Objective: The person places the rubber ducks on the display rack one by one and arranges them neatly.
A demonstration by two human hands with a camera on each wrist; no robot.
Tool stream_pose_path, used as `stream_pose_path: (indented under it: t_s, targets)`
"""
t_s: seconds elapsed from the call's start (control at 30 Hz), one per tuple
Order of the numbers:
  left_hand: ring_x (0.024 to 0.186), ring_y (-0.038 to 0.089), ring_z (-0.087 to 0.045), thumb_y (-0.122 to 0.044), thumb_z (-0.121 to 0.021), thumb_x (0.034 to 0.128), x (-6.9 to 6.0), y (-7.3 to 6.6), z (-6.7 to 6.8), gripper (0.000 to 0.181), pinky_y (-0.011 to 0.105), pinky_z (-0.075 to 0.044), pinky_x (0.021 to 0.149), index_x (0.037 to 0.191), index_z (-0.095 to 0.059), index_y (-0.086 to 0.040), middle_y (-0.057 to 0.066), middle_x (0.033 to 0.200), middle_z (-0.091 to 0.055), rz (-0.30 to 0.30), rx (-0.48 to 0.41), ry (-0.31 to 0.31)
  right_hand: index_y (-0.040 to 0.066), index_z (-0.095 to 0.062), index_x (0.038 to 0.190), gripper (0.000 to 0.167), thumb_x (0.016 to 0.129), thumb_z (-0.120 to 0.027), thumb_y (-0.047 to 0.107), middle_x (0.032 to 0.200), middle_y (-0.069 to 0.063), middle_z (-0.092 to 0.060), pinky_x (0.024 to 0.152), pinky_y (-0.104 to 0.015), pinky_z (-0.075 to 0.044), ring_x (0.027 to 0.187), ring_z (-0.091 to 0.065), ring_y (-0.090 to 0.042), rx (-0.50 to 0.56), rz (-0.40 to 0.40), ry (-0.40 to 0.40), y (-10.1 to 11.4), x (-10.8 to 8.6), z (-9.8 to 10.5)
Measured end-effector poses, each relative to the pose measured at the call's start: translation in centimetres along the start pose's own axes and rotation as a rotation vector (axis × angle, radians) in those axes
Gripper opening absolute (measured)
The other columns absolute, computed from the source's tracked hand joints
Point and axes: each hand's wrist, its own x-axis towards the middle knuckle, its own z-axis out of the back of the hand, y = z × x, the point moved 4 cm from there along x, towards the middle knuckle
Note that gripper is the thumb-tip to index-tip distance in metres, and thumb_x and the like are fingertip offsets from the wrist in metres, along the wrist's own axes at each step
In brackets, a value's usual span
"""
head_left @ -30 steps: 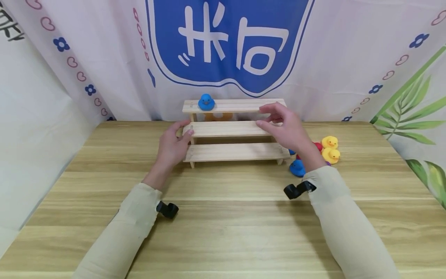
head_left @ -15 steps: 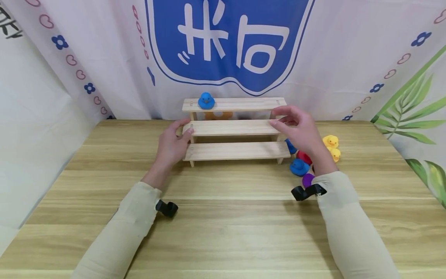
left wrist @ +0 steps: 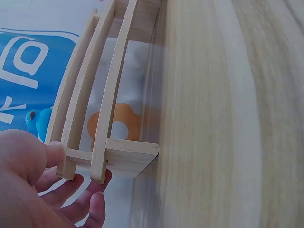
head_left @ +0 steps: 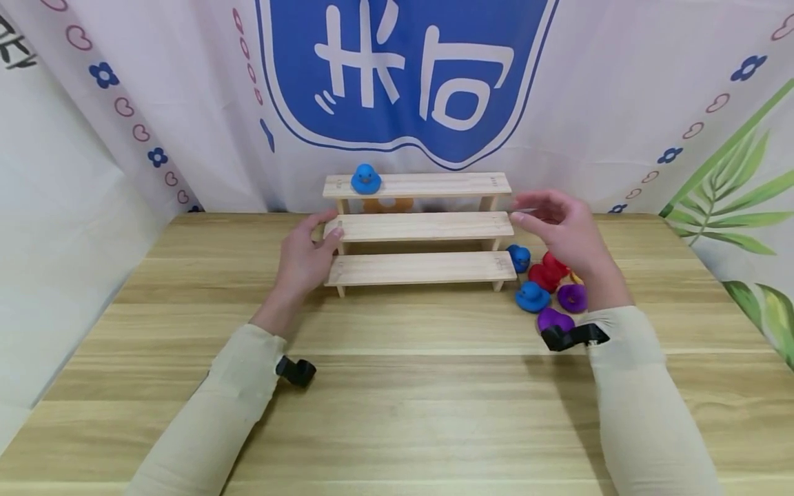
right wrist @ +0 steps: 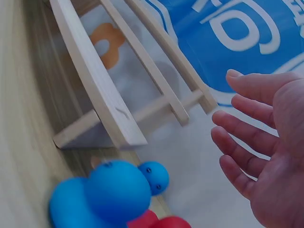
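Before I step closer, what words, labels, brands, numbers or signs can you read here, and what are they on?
"米", probably: stylised white left character on the blue shield.
Right character, same shield: unsure, not quoted.
Black lettering, far-left sheet: cut off, unreadable.
Marks on the shelf: too small.
No brands or numbers readable.

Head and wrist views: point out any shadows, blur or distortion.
Head view: a soft shadow falls on the tabletop beside the right sleeve; left wrist view: the boards of the wooden shelf look bowed, probably lens distortion; right wrist view: the nearest blue duck looks soft, perhaps out of focus.
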Motion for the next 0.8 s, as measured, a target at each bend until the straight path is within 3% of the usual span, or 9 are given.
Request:
stream_pose_path:
  t_s: [0.17,0.53,0.8]
  targets:
    - [0.078,0.019,-0.065,-0.031,-0.055,0.1119,0.0,0.1,0.0,0.048,0.024,-0.050,0.056,0.159,-0.050,-0.023,0.008,0.169,-0.042,-0.010,-0.001,-0.002,0.019,-0.061,0.145,0.053,0.101,-0.071,0.046,0.141,-0.001,-0.066,0.099,-0.023,-0.048,0.119,-0.060,-0.010,-0.025,-0.030,-0.006,-1.4,0.0,1.3]
    - [0.106,0.027,-0.071,-0.032,-0.054,0.1120,-0.1,0.0,0.0,0.049,0.024,-0.057,0.070,0.160,-0.049,-0.024,0.007,0.171,-0.039,0.007,0.004,0.002,0.019,-0.056,0.150,0.059,0.101,-0.070,0.049,0.145,-0.004,-0.062,0.100,-0.024,-0.048,0.121,-0.057,-0.007,-0.108,-0.125,0.000,-5.6,-0.2,3.9]
    - [0.098,0.025,-0.070,-0.032,-0.055,0.1120,-0.1,0.1,-0.1,0.048,0.023,-0.055,0.065,0.159,-0.049,-0.024,0.007,0.171,-0.040,0.002,0.008,-0.001,0.014,-0.053,0.153,0.066,0.100,-0.071,0.050,0.143,-0.003,-0.061,0.101,-0.032,-0.045,0.115,-0.055,-0.005,-0.131,-0.170,-0.007,-6.9,-0.6,4.9]
